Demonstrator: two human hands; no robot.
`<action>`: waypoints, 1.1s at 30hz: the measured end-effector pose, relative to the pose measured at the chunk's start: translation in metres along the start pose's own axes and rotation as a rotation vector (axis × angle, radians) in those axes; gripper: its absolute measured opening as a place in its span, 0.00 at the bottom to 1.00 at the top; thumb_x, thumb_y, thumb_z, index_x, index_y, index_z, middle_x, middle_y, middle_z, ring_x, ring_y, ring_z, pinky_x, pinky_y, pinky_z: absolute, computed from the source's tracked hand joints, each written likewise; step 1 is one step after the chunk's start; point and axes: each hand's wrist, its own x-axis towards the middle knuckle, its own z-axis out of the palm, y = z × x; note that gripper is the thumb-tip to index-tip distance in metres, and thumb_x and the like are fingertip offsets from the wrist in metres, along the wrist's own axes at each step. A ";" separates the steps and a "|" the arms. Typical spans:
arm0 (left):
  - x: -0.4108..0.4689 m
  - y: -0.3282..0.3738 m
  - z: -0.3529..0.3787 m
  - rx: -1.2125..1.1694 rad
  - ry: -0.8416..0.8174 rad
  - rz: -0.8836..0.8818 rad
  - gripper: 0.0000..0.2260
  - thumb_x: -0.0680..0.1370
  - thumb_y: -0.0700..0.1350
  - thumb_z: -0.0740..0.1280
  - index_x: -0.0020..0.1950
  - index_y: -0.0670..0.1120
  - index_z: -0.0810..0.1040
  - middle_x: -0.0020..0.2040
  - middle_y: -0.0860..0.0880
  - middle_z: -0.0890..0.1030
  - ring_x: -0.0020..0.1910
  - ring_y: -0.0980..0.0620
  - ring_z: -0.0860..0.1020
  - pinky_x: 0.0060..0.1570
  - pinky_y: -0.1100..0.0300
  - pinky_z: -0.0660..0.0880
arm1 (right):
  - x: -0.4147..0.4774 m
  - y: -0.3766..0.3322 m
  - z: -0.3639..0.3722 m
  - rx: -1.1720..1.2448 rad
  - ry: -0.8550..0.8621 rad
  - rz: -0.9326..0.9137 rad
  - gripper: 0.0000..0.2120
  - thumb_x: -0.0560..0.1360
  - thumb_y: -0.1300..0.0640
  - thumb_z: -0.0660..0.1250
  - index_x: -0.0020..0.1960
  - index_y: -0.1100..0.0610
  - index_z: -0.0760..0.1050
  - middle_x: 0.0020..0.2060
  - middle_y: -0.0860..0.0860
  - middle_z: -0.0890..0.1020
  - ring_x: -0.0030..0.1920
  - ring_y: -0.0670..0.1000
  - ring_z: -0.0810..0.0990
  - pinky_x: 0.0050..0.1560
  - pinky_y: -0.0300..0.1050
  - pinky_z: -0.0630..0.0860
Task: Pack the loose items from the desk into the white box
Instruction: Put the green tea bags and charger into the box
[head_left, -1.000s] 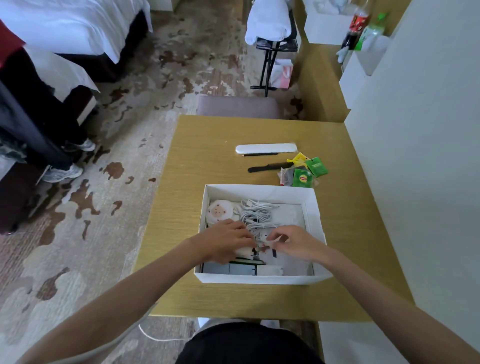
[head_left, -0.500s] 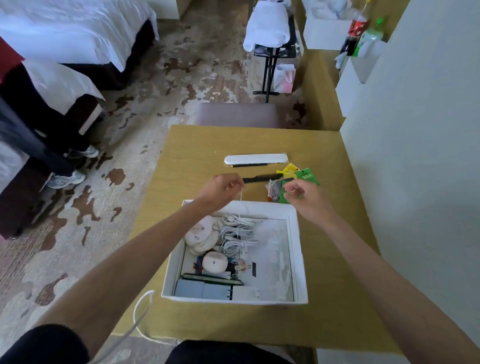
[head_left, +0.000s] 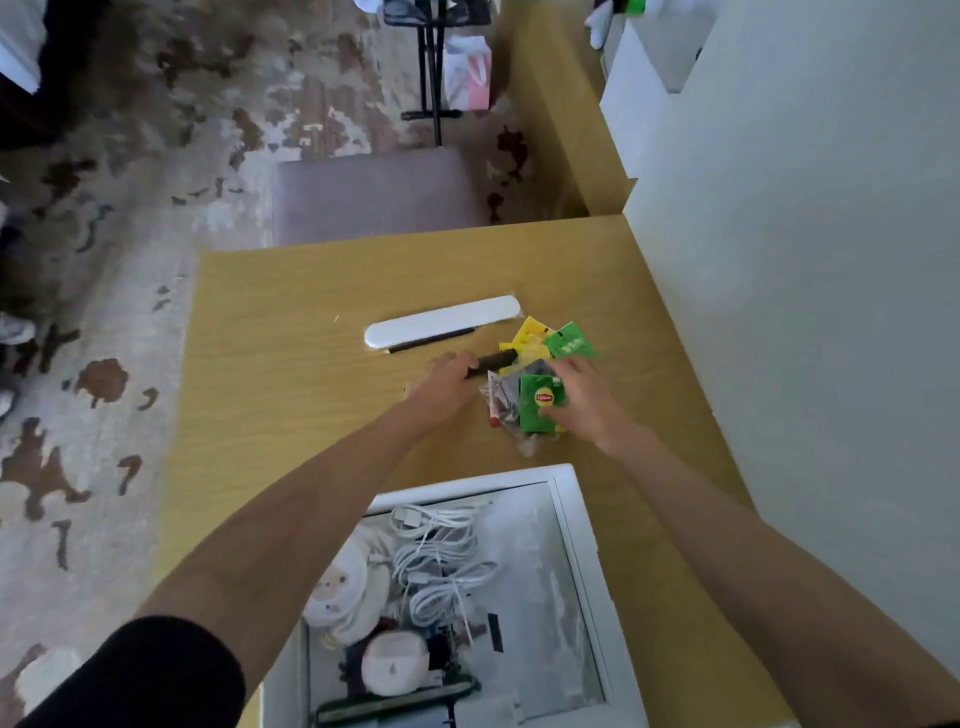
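Note:
The white box sits at the near edge of the wooden desk, holding white cables, round pads and small gadgets. Beyond it lie a long white case, a thin black pen beside it, a black comb and a heap of tea packets: yellow, green and a green Lipton sachet. My left hand closes on the comb's near end. My right hand grips the Lipton sachet and the crinkled packets under it.
A white wall borders the desk on the right. A grey upholstered stool stands at the desk's far edge. Patterned carpet lies to the left, with a black stand and a pink-white bag farther back.
Both hands left the box and reached forward to the loose items. The left now holds the comb, the right the tea packets. The view tilted down and nearer the desk.

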 end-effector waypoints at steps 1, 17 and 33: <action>0.005 0.003 0.003 0.000 0.012 0.020 0.14 0.77 0.45 0.63 0.63 0.45 0.73 0.59 0.42 0.75 0.58 0.41 0.73 0.58 0.45 0.72 | 0.003 0.003 0.003 -0.021 0.011 0.006 0.32 0.69 0.51 0.75 0.69 0.55 0.67 0.64 0.55 0.74 0.66 0.57 0.70 0.65 0.57 0.69; 0.105 0.109 0.044 0.477 -0.026 0.097 0.33 0.72 0.66 0.64 0.66 0.43 0.70 0.67 0.40 0.70 0.68 0.40 0.64 0.64 0.45 0.65 | -0.065 0.065 -0.018 0.834 0.274 0.281 0.05 0.79 0.56 0.66 0.46 0.55 0.78 0.34 0.44 0.77 0.33 0.34 0.74 0.31 0.25 0.67; -0.024 0.197 0.012 -0.271 -0.096 0.296 0.07 0.81 0.44 0.62 0.53 0.41 0.75 0.43 0.46 0.76 0.41 0.51 0.72 0.41 0.60 0.72 | -0.145 0.077 -0.069 0.903 0.502 0.267 0.10 0.70 0.40 0.70 0.40 0.46 0.77 0.32 0.45 0.75 0.31 0.44 0.70 0.34 0.44 0.69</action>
